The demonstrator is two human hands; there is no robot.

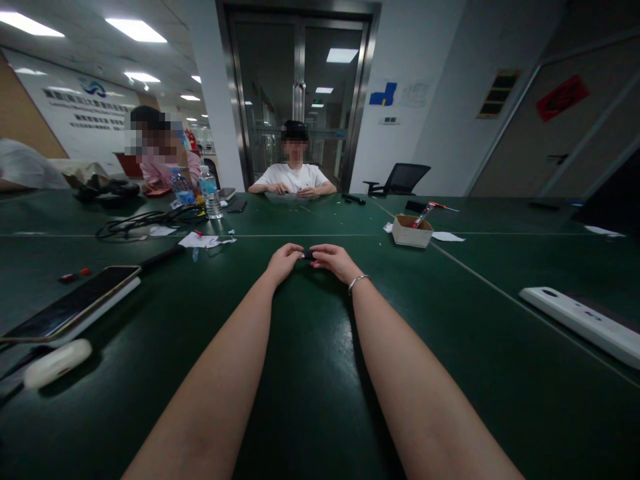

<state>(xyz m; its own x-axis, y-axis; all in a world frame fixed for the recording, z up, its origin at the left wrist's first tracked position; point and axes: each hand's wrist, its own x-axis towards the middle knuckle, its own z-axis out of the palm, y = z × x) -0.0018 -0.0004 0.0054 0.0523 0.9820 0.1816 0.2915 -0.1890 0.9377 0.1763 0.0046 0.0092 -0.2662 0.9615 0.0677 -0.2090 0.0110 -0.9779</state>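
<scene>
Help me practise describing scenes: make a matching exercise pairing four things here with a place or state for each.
1. small black object
2. small open box
3. pale-rimmed phone
4. bracelet

A. at the left, face up
B. silver, worn on the right arm
C. between the left hand and right hand
D. on the green table, right of the hands

Pairs: 1-C; 2-D; 3-A; 4-B

12 o'clock: we face steel-framed glass double doors (270, 80) | 10–11: bright ceiling lights (136, 30) | 10: a lettered white wall (83, 107) | 1: a pale wall (435, 40) | 1–2: a black mesh chair (405, 179) | 2: we see a brownish door (530, 140) bearing red paper (563, 98) | 6: our dark green tabletop (300, 373)
</scene>
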